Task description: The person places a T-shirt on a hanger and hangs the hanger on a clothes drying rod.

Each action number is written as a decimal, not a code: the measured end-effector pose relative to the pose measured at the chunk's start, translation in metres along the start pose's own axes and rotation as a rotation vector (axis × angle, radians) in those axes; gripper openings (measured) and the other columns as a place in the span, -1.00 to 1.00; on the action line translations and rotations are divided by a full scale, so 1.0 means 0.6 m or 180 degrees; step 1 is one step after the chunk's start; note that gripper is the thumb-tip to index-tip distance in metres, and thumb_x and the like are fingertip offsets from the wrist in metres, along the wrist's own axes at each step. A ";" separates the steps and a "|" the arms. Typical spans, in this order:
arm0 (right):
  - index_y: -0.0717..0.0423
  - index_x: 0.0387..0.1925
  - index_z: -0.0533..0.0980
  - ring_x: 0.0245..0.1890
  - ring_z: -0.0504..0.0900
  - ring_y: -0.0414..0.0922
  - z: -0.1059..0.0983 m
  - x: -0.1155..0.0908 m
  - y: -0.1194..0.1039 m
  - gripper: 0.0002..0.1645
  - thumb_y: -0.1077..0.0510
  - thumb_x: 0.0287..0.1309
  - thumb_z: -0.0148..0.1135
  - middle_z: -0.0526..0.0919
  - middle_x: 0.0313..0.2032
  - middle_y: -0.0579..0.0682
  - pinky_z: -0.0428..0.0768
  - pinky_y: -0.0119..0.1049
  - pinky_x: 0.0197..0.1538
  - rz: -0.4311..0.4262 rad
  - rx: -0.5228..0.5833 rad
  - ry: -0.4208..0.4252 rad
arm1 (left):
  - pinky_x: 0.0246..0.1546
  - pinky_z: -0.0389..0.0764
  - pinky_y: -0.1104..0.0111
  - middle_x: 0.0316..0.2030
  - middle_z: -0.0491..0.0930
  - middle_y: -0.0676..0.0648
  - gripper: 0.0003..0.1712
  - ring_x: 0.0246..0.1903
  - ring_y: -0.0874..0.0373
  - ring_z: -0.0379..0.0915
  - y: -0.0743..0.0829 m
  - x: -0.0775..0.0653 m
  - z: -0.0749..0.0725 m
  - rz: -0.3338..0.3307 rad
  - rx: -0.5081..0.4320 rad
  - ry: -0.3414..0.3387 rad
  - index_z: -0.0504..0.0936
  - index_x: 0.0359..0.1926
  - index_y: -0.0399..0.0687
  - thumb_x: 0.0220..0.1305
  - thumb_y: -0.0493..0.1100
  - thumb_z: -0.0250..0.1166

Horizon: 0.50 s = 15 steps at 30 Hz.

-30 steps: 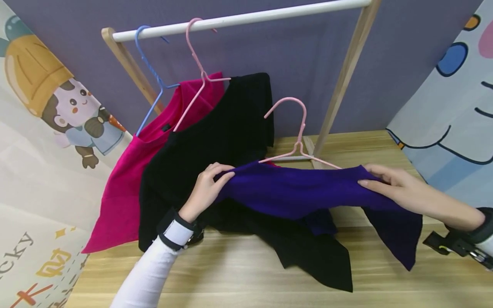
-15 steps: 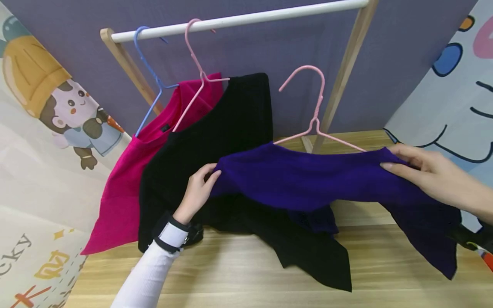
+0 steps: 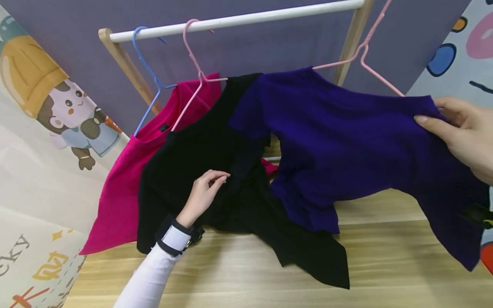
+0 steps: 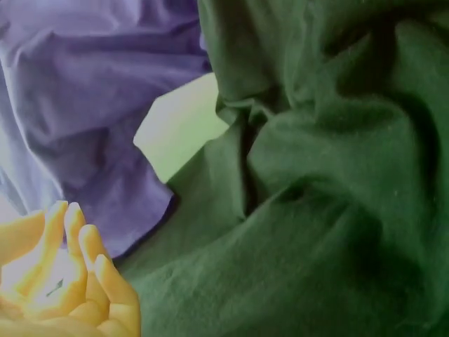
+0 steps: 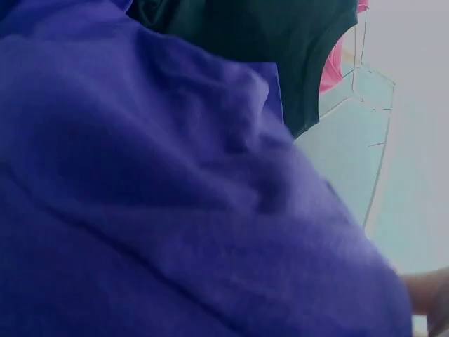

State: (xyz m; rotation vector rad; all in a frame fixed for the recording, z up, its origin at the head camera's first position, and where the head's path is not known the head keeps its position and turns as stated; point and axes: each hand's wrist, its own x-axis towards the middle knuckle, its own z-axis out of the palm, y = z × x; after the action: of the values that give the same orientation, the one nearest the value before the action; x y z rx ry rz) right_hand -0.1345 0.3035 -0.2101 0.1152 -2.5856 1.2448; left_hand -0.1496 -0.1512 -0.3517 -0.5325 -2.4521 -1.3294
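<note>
My right hand (image 3: 462,132) pinches the shoulder of a purple T-shirt (image 3: 346,137) beside the arm of a pink hanger (image 3: 369,53). The hanger sits in the shirt's neck, its hook cut off by the top of the head view. Purple cloth (image 5: 175,196) fills most of the right wrist view. My left hand (image 3: 204,190) holds nothing, thumb and fingertips close together in front of a black T-shirt (image 3: 185,171). In the left wrist view its fingers (image 4: 91,242) are loosely bent beside the purple hem. The purple shirt's far sleeve overlaps the black shirt.
A white rail (image 3: 246,19) on wooden posts (image 3: 129,68) carries a blue hanger (image 3: 155,81) with a magenta T-shirt (image 3: 111,192) and another pink hanger (image 3: 198,72) with the black shirt. Below lies a wood-grain tabletop (image 3: 231,273). Printed cloth hangs at both sides.
My right hand has raised the purple shirt and its hanger up and to the right. My left hand has let go of the shirt's other shoulder and stays low.
</note>
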 end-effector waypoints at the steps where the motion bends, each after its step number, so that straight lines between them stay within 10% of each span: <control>1: -0.28 -0.18 0.38 -0.61 0.49 -0.46 0.000 0.006 -0.006 -0.84 0.08 0.23 -0.03 0.47 -0.44 -0.49 0.41 -0.56 -0.62 0.0076 -0.0028 0.0021 | -0.48 0.37 0.49 -0.45 0.54 -0.01 -0.86 -0.48 0.21 0.40 0.000 0.000 0.002 -0.0001 0.0023 -0.0009 0.65 -0.31 -0.16 0.17 -0.26 0.16; 7: -0.33 -0.21 0.39 -0.64 0.48 -0.45 0.001 0.036 -0.036 -0.87 0.00 0.20 -0.01 0.46 -0.52 -0.52 0.40 -0.57 -0.61 0.0421 0.0000 0.0098 | -0.50 0.36 0.48 -0.44 0.54 0.00 -0.86 -0.52 0.23 0.34 -0.001 -0.002 0.011 0.0051 0.0046 -0.0050 0.65 -0.32 -0.15 0.18 -0.25 0.16; 15: -0.17 -0.34 0.53 -0.69 0.54 -0.39 -0.032 0.070 -0.047 -0.79 0.25 0.09 0.15 0.59 -0.57 -0.33 0.42 -0.57 -0.70 0.0422 0.1533 0.0369 | -0.50 0.36 0.48 -0.43 0.55 0.01 -0.86 -0.52 0.24 0.34 0.000 -0.005 0.007 0.0009 0.0066 -0.0023 0.65 -0.33 -0.15 0.18 -0.24 0.17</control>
State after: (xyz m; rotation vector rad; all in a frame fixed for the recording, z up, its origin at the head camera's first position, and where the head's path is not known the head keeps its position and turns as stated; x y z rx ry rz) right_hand -0.1657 0.3022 -0.1658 -0.0365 -2.1784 1.8427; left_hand -0.1471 -0.1484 -0.3553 -0.5363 -2.4673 -1.3019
